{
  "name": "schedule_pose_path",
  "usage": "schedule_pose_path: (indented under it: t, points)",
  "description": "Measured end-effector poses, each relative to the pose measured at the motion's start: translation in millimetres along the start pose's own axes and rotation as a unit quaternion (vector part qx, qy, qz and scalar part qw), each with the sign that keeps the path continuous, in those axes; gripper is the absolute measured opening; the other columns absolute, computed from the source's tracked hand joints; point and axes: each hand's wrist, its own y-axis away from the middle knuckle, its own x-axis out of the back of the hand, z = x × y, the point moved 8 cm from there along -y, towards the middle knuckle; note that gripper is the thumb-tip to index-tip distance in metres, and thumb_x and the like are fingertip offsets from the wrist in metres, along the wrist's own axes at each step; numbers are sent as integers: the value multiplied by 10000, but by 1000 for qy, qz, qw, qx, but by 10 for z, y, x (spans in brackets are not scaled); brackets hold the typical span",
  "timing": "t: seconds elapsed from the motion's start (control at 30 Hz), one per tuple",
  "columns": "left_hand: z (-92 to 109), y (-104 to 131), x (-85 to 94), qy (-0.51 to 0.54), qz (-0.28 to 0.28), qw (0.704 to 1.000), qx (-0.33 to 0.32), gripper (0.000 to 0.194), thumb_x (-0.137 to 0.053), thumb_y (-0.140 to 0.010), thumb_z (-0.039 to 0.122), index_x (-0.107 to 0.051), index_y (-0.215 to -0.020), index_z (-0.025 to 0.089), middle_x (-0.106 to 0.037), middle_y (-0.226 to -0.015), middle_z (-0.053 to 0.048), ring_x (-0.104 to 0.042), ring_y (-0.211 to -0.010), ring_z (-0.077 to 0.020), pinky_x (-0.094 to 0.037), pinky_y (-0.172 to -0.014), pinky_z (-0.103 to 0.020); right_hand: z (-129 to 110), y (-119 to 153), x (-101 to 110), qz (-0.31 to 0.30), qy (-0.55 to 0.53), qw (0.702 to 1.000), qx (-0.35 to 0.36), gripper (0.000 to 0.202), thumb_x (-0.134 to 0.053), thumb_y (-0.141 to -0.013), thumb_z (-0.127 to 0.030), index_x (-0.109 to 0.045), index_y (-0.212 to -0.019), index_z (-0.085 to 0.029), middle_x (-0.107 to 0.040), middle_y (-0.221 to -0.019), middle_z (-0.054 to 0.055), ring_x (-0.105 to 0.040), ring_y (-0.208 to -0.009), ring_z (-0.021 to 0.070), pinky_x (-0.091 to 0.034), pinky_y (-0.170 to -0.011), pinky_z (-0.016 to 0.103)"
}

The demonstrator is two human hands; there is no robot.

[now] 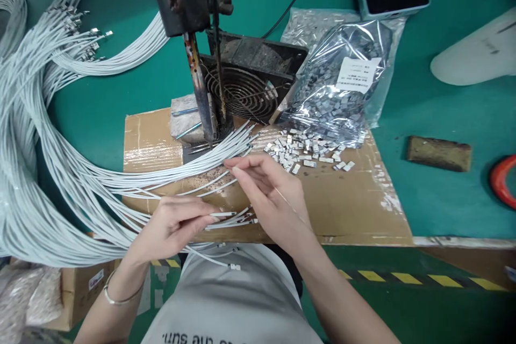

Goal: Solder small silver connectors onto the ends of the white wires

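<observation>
Just above the near part of a brown cardboard sheet (350, 215), the left hand (167, 226) pinches one white cable (221, 214) between thumb and fingers, its end pointing to the right. Farther forward, beside the spread ends of a cable bundle (173, 174), the right hand (278, 199) has thumb and forefinger pressed together, apparently on a thin wire (288, 204) that runs back across the palm; whether those fingertips touch the bundle, I cannot tell.

The held cable looks light and bendy, with a smooth jacket that may roll or slip a little between the fingers. Its small end is probably the delicate part, so the best hold seems to be on the jacket just behind it. The thin wire looks soft and easily bent, best gripped near its tip. The soldering iron (205, 102) stands close beyond the bundle and could be hot, so fingers should keep clear of its tip.

On the green surface (443, 113), a clear plastic bag (385, 94) with a white label holds many small metal pieces; others like them lie in a loose heap (302, 153) at its near side. Another clear bag (310, 17) shows behind it, also with small pieces inside. Low at the left is a cardboard box (80, 301), its contents not readable.
</observation>
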Motion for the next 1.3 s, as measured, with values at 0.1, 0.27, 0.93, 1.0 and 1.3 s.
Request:
schedule_pose_path:
  t: [0.1, 0.27, 0.93, 1.0, 1.3]
  points:
    - [-19, 4, 22, 76, 2, 997, -6, 182, -685, -1068, 191, -861, -1103, 160, -867, -864, -104, -788, -695, -192, -572, -618, -254, 99, -82, -73, -7, -31, 999, -42, 131, -733, -1021, -361, -721, -998, -233, -852, -1134, 83, -831, -1107, 216, -687, -964, 326]
    - [67, -115, -83, 115, -16, 993, -12, 192, -694, -1070, 222, -877, -1076, 165, -827, -761, -84, -715, -579, -170, -520, -538, -261, 133, -101, -61, -16, -45, 997, -53, 156, -743, -1019, -389, -721, -989, -238, -851, -1117, 75, -833, -1080, 213, -685, -942, 322]
    - [198, -125, -38, -297, 272, 915, -35, 257, -687, -1000, 41, -682, -1208, 193, -703, -1131, -112, -670, -1021, -240, -552, -899, -404, -208, 186, 603, 214, 59, 972, 73, 57, -800, -954, -224, -750, -934, -243, -817, -811, -19, -812, -716, 143, -685, -706, 239]
    - [179, -117, -129, -349, 247, 903, -36, 171, -735, -995, 106, -703, -1133, 202, -667, -1059, -99, -612, -906, -240, -523, -804, -404, -221, 230, 681, 225, 72, 968, 87, 52, -815, -961, -234, -768, -949, -252, -817, -815, -11, -810, -721, 161, -690, -715, 274]
    - [228, -39, -174, -334, 177, 926, 6, 155, -616, -1041, 35, -619, -1080, 184, -661, -1047, -101, -636, -992, -256, -552, -900, -415, -308, 346, 827, 257, 96, 954, 122, 78, -885, -901, -228, -811, -918, -245, -768, -768, -20, -703, -580, 148, -624, -543, 299]
